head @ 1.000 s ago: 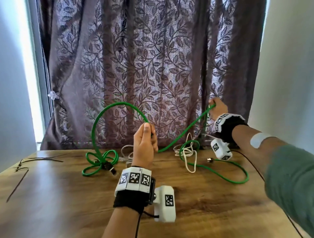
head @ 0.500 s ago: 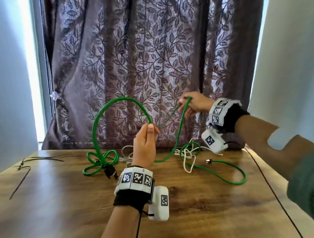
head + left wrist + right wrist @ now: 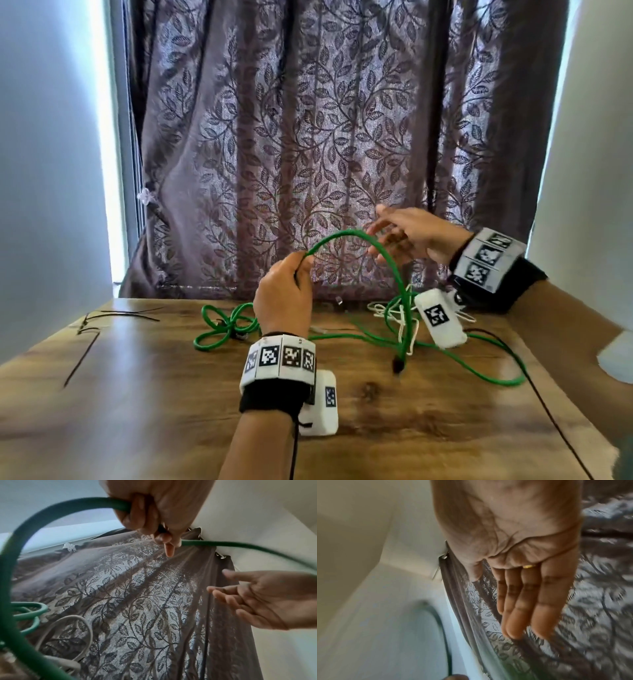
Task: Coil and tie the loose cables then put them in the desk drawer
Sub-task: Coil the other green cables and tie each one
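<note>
Fingers of my left hand (image 3: 282,297) pinched the green cable (image 3: 383,253), which arched right and fell to the wooden desk (image 3: 137,394); my right hand (image 3: 416,236) hovered loose-fingered just beside the arch.

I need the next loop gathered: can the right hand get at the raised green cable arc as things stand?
Probably yes. The right hand is open, fingers straight, right beside the green cable arc that the left hand holds up; nothing shows between them.
</note>
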